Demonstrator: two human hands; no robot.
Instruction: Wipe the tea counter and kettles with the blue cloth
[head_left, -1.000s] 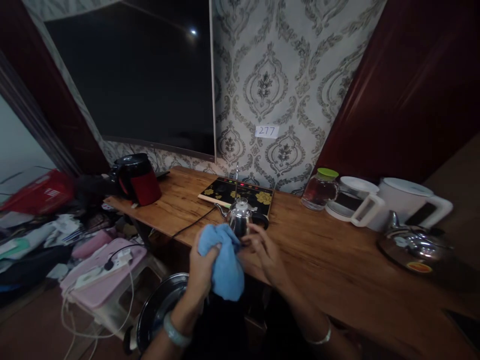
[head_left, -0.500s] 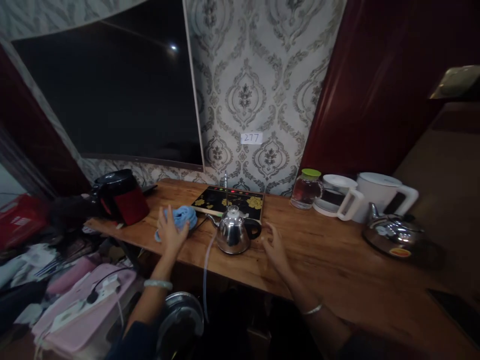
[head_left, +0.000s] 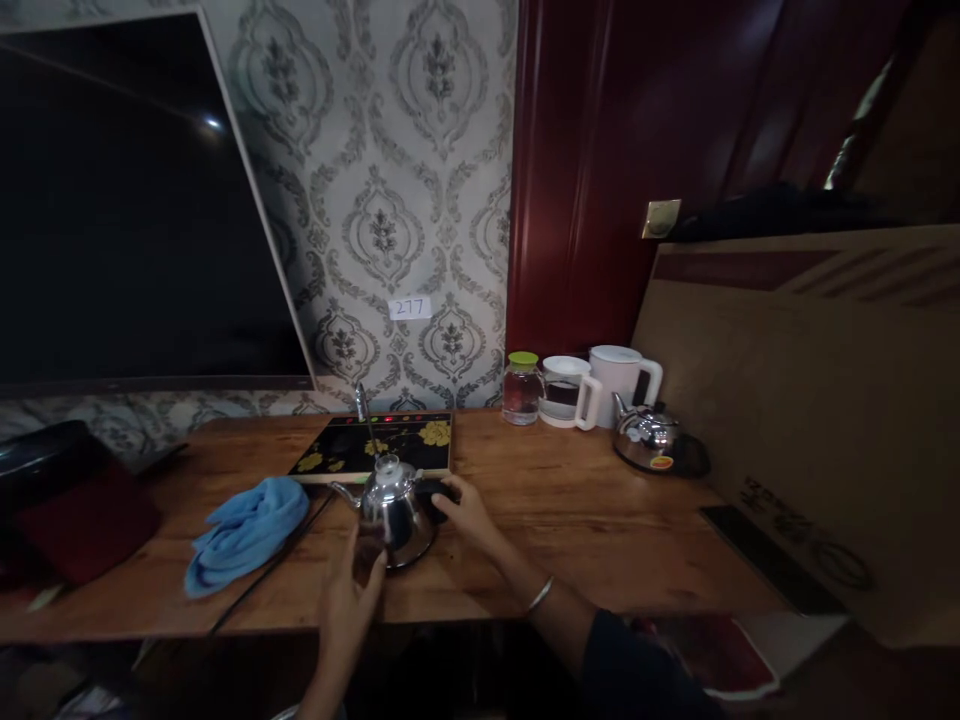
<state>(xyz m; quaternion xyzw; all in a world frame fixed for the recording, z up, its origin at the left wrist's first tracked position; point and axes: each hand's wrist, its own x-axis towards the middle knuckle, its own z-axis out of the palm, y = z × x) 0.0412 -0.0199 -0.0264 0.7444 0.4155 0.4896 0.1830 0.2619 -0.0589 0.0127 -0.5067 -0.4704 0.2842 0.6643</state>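
A small shiny steel kettle with a black handle stands near the table's front edge, spout to the left. My right hand is closed around its handle. My left hand is open at the kettle's lower left side, thumb and fingers apart; whether it touches the metal I cannot tell. Left of it lies a crumpled blue cloth beside a dark cord. Just behind the kettle is a black tea stove panel with gold flowers, a lit red light and a slim metal water spout.
On the wooden table at the back right stand a green-lidded glass jug, a clear jug, a white kettle and a second steel kettle. A large cardboard box leans at right. A dark red pot stands far left.
My view has swung right. My right hand has closed on the kettle's handle. My left hand has left the blue cloth and come beside the kettle.
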